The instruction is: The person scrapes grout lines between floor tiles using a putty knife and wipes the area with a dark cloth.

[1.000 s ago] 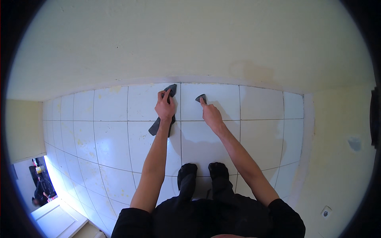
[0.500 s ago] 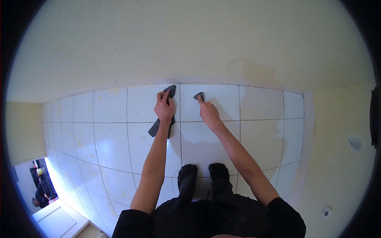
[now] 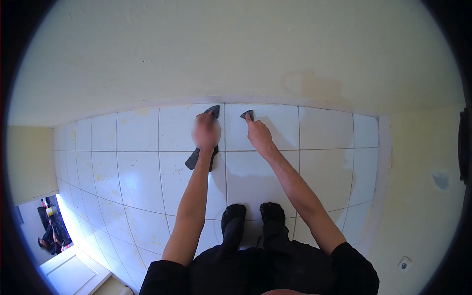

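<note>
On the white tiled floor, close to the wall, my left hand is closed on a dark cloth. One end of the cloth pokes out past my fingers; the other trails back under my wrist. A blur covers most of that hand. My right hand grips a small scraper with a dark wedge-shaped blade, its index finger stretched along the tool. The blade rests on or just above the tile beside a grout line; contact cannot be told. The scraper's handle is hidden in the hand.
A pale yellow wall rises ahead, another at the right with a socket. Yellowish stains mark tiles at the left. Beyond the white door at lower left, a person sits. My feet stand behind my hands.
Both hands stay almost in place, with the cloth and the scraper still held. The whole view has shifted slightly. The person beyond the doorway has changed posture.
</note>
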A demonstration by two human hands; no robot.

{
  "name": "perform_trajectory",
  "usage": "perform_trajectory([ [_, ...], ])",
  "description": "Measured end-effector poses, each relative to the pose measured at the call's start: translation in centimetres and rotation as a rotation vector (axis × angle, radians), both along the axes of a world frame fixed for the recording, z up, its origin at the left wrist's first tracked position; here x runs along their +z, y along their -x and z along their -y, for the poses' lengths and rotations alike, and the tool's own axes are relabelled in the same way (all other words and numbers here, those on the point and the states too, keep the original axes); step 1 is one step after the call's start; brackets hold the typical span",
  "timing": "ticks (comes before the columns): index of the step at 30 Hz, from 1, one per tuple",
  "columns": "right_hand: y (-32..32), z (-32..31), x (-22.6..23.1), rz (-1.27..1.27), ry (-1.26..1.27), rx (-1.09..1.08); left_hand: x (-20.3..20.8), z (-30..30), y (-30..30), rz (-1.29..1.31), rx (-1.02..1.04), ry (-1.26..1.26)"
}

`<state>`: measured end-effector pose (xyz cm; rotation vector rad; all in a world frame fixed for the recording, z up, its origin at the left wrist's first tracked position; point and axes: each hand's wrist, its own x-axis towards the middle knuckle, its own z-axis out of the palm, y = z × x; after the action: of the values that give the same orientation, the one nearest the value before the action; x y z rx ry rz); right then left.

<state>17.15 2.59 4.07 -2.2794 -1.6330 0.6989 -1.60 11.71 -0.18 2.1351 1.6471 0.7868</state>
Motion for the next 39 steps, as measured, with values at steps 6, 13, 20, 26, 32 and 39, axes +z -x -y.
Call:
perform_trajectory([
  [6, -0.1, -0.1, 0.1, -0.001, 0.004, 0.007, 0.2, 0.2, -0.1, 0.009, -0.003, -0.023],
  [13, -0.6, 0.3, -0.3, -0.021, 0.024, -0.009, -0.1, 0.0, -0.1, 0.012, -0.008, 0.008],
  [20, -2.0, 3.3, -0.5, 0.007, -0.006, -0.070, 0.3, 0.1, -0.3, -0.008, -0.001, 0.059],
  [26, -2.0, 2.1, -0.1, -0.006, 0.051, -0.090, -0.1, 0.0, 0.1, 0.006, -0.007, 0.014],
  [32, -1.9, 2.2, -0.5, 0.005, 0.048, -0.099, 0.0, 0.0, 0.1, 0.006, -0.008, 0.004],
  [39, -2.3, 2.1, -0.2, -0.009, 0.072, -0.096, 1.0, 0.3, -0.3, 0.013, 0.012, 0.052],
])
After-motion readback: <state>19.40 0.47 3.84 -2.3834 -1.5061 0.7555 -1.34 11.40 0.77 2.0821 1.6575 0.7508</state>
